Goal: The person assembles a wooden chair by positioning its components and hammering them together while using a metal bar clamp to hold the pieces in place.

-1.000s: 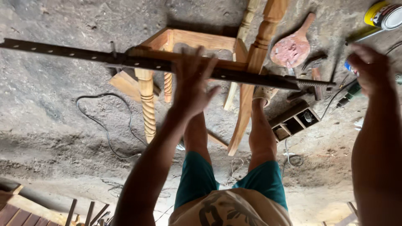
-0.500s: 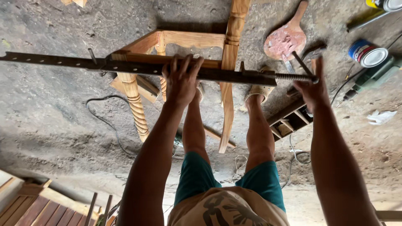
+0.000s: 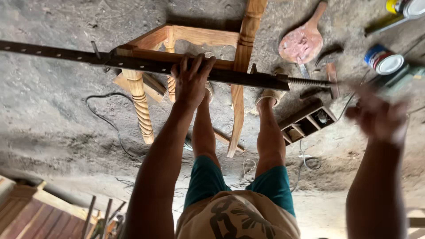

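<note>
Spanning the view from the left edge to a threaded screw end at the right, the long dark bar clamp (image 3: 146, 65) lies across a wooden chair frame (image 3: 195, 40) on the dirt floor (image 3: 48, 115). The left hand (image 3: 191, 79) wraps its middle; the right hand (image 3: 380, 117), blurred, hangs loosely spread below the screw end, apart from it.

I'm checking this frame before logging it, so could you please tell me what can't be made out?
Head view:
- Right hand: motion-blurred, so its grip is unclear.
- Bar clamp: left end cut off by the frame edge.
- Paint can: cropped at the top edge.
- Left hand hides the bar beneath it.
</note>
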